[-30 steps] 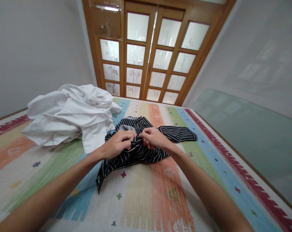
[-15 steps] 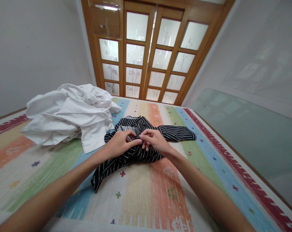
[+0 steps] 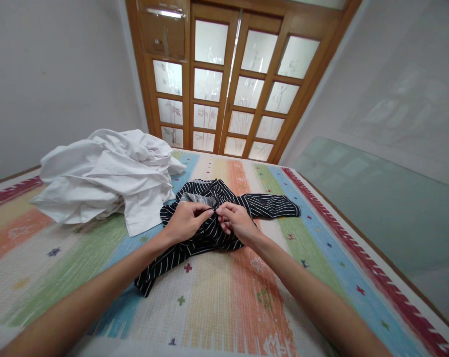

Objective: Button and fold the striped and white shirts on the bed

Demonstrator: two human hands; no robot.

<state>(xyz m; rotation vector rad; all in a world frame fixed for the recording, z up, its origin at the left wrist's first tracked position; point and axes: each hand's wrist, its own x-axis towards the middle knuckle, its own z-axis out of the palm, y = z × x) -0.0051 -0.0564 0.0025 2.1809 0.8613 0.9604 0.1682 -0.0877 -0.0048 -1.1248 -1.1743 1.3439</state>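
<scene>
A black shirt with white stripes (image 3: pixel 209 237) lies bunched up in front of me, one sleeve stretched to the right and another part reaching toward me at the lower left. My left hand (image 3: pixel 189 219) pinches the fabric near the middle of the shirt between thumb and fingers. Right beside it, my right hand (image 3: pixel 236 221) is closed in a pinch on the same area, fingertips almost touching those of the left. Whatever small detail sits between the fingertips is too small to make out. A greyish inner side of the shirt shows just beyond the left hand.
A heap of white cloth (image 3: pixel 105 178) rests to the left of the shirt. Beneath everything is a multicoloured striped cover (image 3: pixel 209 297). Walls stand on both sides, with a pale green panel (image 3: pixel 380 213) at the right and wooden glass-paned doors (image 3: pixel 224 89) beyond the far edge.
My left hand loosened its fingers half a second ago and has closed again on the cloth. The right hand stayed nearly in place. The shirt's lower-left end shifted slightly left.
</scene>
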